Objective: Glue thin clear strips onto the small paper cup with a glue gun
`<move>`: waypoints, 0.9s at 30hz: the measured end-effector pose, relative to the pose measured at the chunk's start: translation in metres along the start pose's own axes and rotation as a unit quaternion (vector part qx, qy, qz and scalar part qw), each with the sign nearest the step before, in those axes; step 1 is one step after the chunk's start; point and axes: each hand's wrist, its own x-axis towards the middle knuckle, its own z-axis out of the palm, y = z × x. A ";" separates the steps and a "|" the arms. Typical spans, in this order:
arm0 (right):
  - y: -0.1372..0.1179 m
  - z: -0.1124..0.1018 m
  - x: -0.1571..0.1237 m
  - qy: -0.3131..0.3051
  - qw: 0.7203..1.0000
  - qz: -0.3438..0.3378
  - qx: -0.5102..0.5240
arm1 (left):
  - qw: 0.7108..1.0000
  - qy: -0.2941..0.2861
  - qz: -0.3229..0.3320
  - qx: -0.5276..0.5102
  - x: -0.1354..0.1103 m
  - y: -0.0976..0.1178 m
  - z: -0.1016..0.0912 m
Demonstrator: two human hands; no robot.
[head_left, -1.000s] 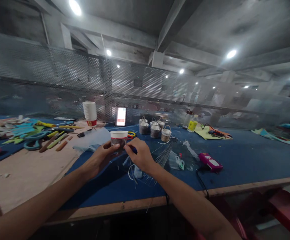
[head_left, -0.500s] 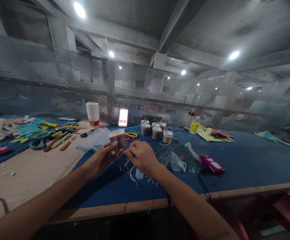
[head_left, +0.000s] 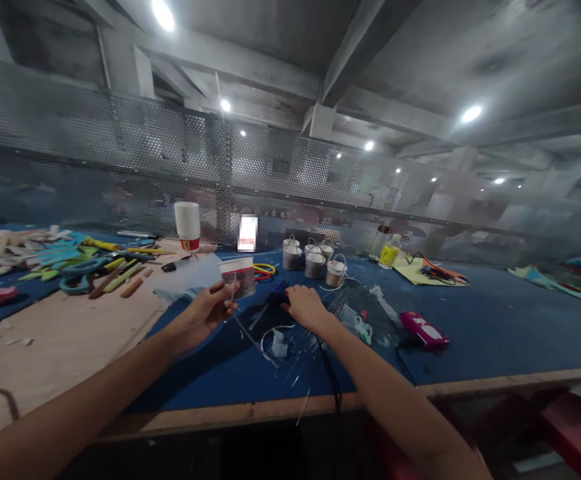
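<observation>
A small paper cup (head_left: 243, 280) with a white rim, a red line and grey-brown cord round its lower part is held upright in my left hand (head_left: 209, 312). My left fingers are closed on its near side, and a loose end of cord (head_left: 253, 339) trails from there down to the table. My right hand (head_left: 306, 307) has its fingers curled over a dark blue glue gun (head_left: 279, 292), partly hidden under the hand. Clear thin strands and a crumpled pale scrap (head_left: 279, 343) lie just below my hands on the blue table (head_left: 210, 380).
Several cord-wrapped cups with handles (head_left: 315, 261) stand behind my right hand. A stack of paper cups (head_left: 187, 227), yellow-handled scissors (head_left: 264, 270) and a lit screen (head_left: 247, 233) are farther back. Blue scissors (head_left: 76, 283) lie left; a purple box (head_left: 424, 330) and yellow-labelled bottle (head_left: 390, 252) sit right.
My right hand has moved away from the cup, to the right, and onto the blue glue gun. The cord's loose end now hangs free. My left hand still holds the cup.
</observation>
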 end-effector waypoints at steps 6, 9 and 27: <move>0.006 0.002 0.000 0.038 0.998 0.041 0.012 | 1.000 0.003 0.010 0.006 0.002 -0.001 -0.002; 0.022 -0.005 -0.001 0.096 0.987 0.108 0.075 | 0.999 0.001 0.031 0.015 0.004 -0.002 -0.004; -0.022 -0.025 -0.034 0.188 0.762 -0.100 0.611 | 0.994 0.002 0.077 0.082 0.014 -0.011 -0.010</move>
